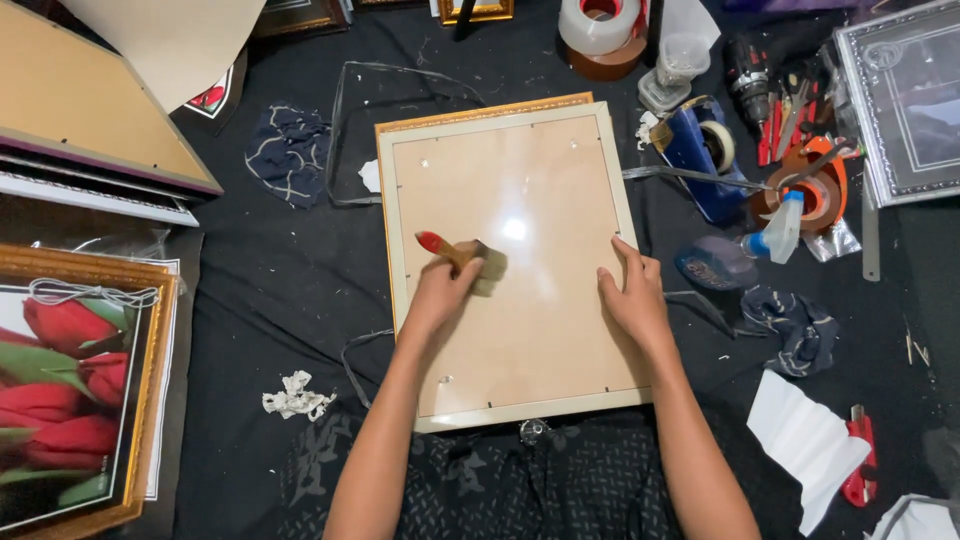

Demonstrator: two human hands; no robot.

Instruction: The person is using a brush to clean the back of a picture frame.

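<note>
A cream picture frame (400, 260) lies face down on the black cloth in front of me, its tan backing under a shiny pane of glass (530, 180). My left hand (445, 290) grips a small brush with a red handle (436, 243) and holds it on the glass near the frame's left side. My right hand (632, 295) lies flat on the frame's right edge, fingers spread, with nothing in it.
A gold-framed tulip picture (75, 390) lies at the left, stacked frames (90, 130) above it. Tape rolls (600, 30), a blue tape dispenser (705, 155), a spray bottle (745, 250), red tools (780, 120) and a silver frame (900, 100) crowd the right. Rags (290, 150) and crumpled paper (295, 395) lie about.
</note>
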